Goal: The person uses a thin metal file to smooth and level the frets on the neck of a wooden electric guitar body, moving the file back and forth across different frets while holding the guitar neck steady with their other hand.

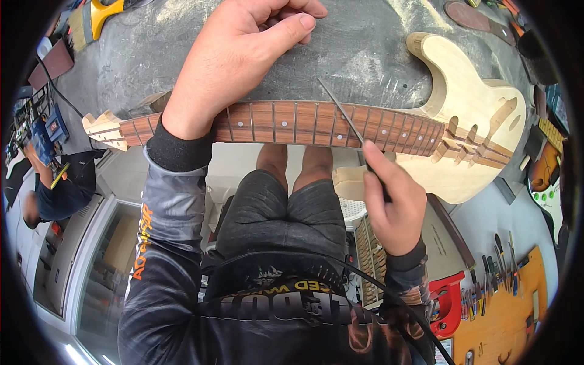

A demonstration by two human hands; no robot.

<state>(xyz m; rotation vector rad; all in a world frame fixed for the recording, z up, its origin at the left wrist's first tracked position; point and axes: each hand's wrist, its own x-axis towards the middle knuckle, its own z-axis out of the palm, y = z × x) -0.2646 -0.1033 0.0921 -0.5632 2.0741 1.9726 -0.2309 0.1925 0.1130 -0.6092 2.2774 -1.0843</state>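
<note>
An unfinished electric guitar lies across the bench's near edge, its pale wooden body [486,91] on the right and its headstock [104,131] on the left. Metal frets and pale dots mark the reddish-brown fretboard [267,121]. In my right hand [398,198] is a slim file [342,112] by its dark handle, its blade lying slantwise over the upper frets. My left hand [243,52] reaches across the neck, with its wrist over the fretboard. The left fingers are curled in beside the thumb above the bench, and whatever may be inside them is hidden.
Pale dust lies on the grey bench top [347,36]. A yellow-handled brush [100,18] is at the far left. Another person [64,188] works at the left rim. Several hand tools stand in a wooden rack [508,304] at lower right, near a red clamp-like tool [449,304].
</note>
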